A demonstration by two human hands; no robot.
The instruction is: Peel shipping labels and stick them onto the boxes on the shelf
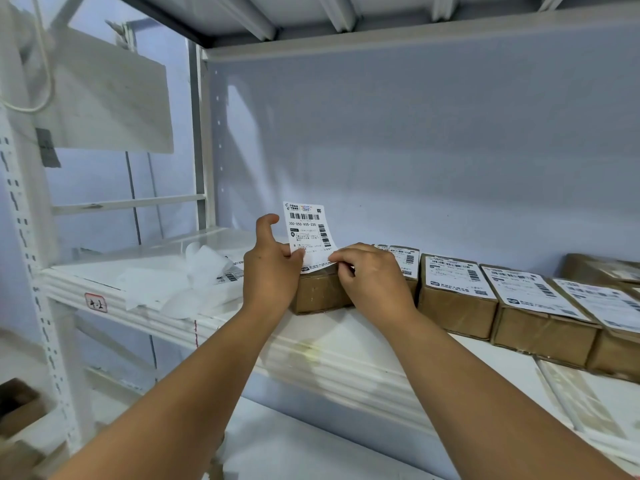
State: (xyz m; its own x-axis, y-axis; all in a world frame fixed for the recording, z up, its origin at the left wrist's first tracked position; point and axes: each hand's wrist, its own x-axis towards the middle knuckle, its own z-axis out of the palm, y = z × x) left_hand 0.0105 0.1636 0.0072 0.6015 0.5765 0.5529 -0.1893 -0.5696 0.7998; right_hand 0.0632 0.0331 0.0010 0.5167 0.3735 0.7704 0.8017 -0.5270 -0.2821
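One red-edged tag [96, 302] marks the lip of the white shelf [346, 344], well left of the bare brown box [320, 294]. Nearer that box, also to its left, lies a heap of white backing paper [180, 282] with a few printed labels showing at its edge. Left hand [272, 271]: just left of the box, thumb and fingers pinching the lower left edge of the shipping label [309, 233], index finger raised and hooked. The label stands nearly upright above the box, printed face toward the camera, its lower edge at the box's top. Right hand [372, 275]: over the box's right end, fingertips curled and pinching the label's lower right corner. Right of the box, just beside it, a row of labelled boxes [457, 296] runs along the shelf, each carrying a label on top.
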